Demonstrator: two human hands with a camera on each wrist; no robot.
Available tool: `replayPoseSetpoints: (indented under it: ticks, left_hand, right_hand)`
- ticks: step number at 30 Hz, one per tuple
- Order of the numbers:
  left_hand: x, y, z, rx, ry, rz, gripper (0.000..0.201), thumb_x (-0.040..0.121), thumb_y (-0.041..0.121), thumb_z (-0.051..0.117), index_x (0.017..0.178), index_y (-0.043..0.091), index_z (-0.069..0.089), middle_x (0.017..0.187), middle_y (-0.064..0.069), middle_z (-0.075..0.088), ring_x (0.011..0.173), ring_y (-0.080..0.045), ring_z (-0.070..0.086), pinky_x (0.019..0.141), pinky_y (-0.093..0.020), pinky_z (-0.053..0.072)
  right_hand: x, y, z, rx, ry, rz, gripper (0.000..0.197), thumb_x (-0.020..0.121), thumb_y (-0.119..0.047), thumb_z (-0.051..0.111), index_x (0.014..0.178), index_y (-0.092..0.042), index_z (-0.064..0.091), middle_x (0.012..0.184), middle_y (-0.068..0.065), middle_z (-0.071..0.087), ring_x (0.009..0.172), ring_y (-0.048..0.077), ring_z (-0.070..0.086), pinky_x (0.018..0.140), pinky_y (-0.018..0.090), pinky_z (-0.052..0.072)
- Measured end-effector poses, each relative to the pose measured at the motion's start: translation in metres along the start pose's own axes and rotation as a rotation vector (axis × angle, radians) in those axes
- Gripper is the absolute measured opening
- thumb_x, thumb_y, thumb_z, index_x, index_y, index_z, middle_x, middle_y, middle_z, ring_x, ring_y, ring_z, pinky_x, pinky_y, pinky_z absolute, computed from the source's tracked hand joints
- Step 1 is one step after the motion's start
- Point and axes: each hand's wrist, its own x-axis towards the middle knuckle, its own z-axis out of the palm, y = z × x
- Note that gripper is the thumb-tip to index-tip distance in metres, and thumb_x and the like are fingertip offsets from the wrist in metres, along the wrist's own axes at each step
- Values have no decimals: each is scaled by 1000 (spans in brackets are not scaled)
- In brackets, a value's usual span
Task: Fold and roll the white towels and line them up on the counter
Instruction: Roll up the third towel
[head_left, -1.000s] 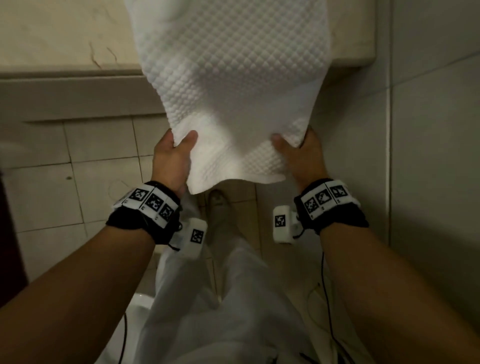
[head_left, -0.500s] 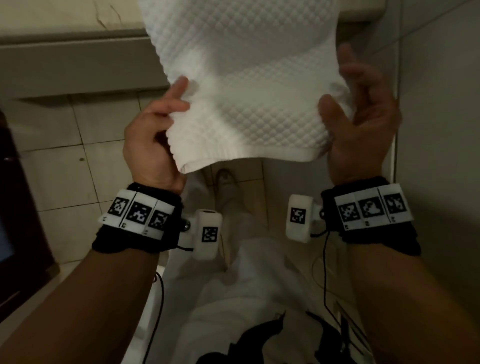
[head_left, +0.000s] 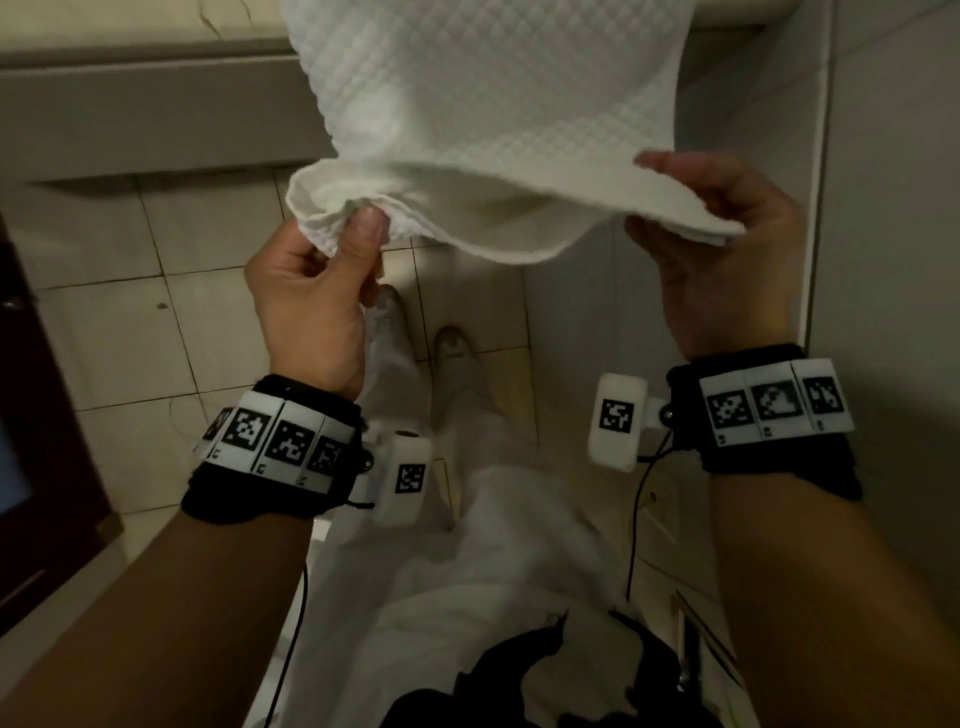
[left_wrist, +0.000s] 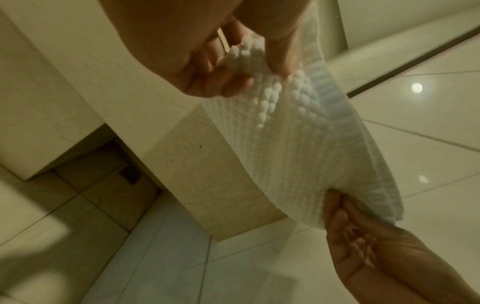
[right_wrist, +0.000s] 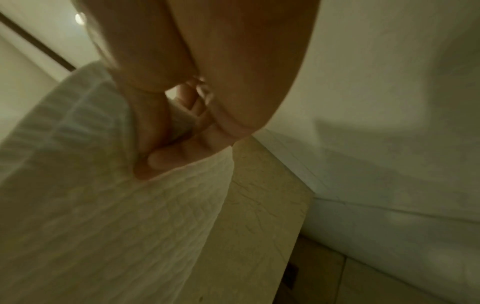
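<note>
Towel (head_left: 493, 119): hanging off counter edge (head_left: 145, 52) at 12 o'clock.
Left hand (head_left: 306, 291): pinching lower left corner.
Right hand (head_left: 727, 249): pinching lower right corner.

White waffle-textured towel (head_left: 488, 104) draped over the counter edge, lower hem lifted

Both forearms reach forward, palms turned up, each wrist wearing a black band. The left hand (head_left: 311, 291) pinches the towel (head_left: 493, 130) at its lower left corner between thumb and curled fingers. The right hand (head_left: 727, 249) pinches the towel's lower right corner, fingers above, thumb below.
</note>
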Motion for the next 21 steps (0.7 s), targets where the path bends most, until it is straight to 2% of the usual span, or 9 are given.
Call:
replayPoseSetpoints:
  ticks: [2, 4, 7, 9, 12, 15, 17, 18, 21]
  left_hand:
    - [-2, 4, 0, 74, -17, 21, 11, 93, 21, 67, 83, 21, 70, 67, 19, 64, 62, 2, 53, 61, -17, 43]
    - [-1, 6, -1, 149, -2, 24, 23, 98, 19, 59, 76, 20, 65, 63, 20, 60, 63, 5, 52, 66, -14, 43]
    - [1, 8, -3, 170, 62, 14, 34, 96, 29, 60, 64, 18, 54, 66, -9, 47, 66, -20, 44, 69, -26, 38]
    - [3, 10, -3, 196, 83, 29, 35, 96, 28, 59, 63, 19, 50, 66, -9, 44, 65, -21, 40, 66, -28, 36]
    - [6, 14, -3, 251, 96, 76, 24, 95, 15, 62, 74, 22, 51, 58, 12, 48, 52, -6, 42, 54, -23, 38]
    - [10, 23, -2, 231, 84, 140, 19, 92, 2, 59, 98, 19, 53, 66, 16, 59, 49, -4, 46, 49, -23, 38]
    - [15, 27, -4, 234, 50, 177, 23, 91, -2, 56, 95, 20, 60, 71, 19, 62, 54, -7, 49, 52, -25, 39]
    - [18, 27, -6, 218, 18, 171, 26, 91, -2, 56, 88, 22, 64, 71, 17, 62, 58, -10, 51, 54, -26, 40]
    - [29, 31, -16, 98, -98, 85, 39, 89, -3, 53, 71, 27, 71, 75, 5, 64, 76, -18, 56, 65, -28, 44]
  right_hand:
    - [2, -2, -1, -153, 20, -23, 21, 82, 11, 62, 91, -9, 65, 82, -3, 73, 72, 16, 66, 55, 25, 47]
    - [4, -5, 0, -238, 32, -74, 15, 86, 3, 63, 90, -11, 65, 73, -13, 69, 67, 5, 61, 58, 20, 46]
    - [5, -8, 0, -314, 35, -122, 7, 93, -8, 64, 94, -15, 67, 77, -19, 71, 76, -1, 63, 70, 19, 50]
    - [7, -9, 1, -329, 56, -115, 4, 95, -10, 62, 96, -8, 66, 76, -18, 70, 74, -2, 63, 67, 20, 49]
    - [9, -12, 4, -343, 121, -138, 23, 92, -2, 60, 114, 2, 54, 91, -12, 67, 79, -3, 64, 65, 19, 50]
    - [8, -18, 6, -398, 86, -231, 37, 90, 6, 54, 126, -4, 48, 103, -24, 64, 81, -3, 61, 64, 21, 48]
    - [6, -22, 7, -440, 24, -293, 33, 91, 9, 50, 119, -8, 53, 94, -23, 64, 69, -2, 56, 60, 20, 45]
    - [6, -22, 7, -469, -4, -304, 30, 88, 10, 50, 107, -11, 59, 85, -20, 64, 65, -1, 52, 59, 21, 42]
    - [9, -26, 5, -518, -48, -248, 34, 77, 8, 49, 76, -21, 66, 72, -21, 65, 70, 3, 54, 64, 23, 42]
